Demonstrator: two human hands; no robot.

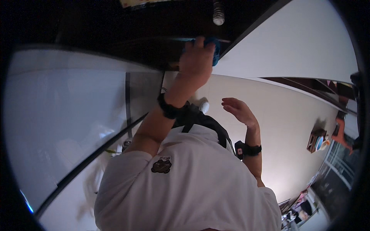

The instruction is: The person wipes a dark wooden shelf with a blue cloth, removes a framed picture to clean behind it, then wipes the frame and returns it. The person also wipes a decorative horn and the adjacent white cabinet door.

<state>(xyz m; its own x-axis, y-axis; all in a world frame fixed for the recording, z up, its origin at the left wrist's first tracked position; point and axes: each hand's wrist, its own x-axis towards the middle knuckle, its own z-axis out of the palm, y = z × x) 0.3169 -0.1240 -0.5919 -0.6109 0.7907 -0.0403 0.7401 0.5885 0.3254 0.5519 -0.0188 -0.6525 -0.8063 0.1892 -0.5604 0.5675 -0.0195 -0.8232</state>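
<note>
My left hand (pixel 196 60) reaches up and forward, its fingers spread over a bunched blue cloth (pixel 216 55). The cloth is pressed between the hand and a dark surface (pixel 130 49), whose details are lost in shadow. A light, ribbed, rod-like thing (pixel 218 16) stands out just beyond the cloth. Lower and to the right, my right hand (pixel 240 111) hangs in the air over the floor, fingers loosely bent, with nothing in it. Black bands are worn on both wrists.
A glossy pale panel (pixel 72 95) with a dark edge fills the left side. A smooth white panel (pixel 300 40) is at the upper right. On the light floor (pixel 277 115) are a white shoe (pixel 204 106) and, farther right, a small wooden crate (pixel 315 141) holding objects.
</note>
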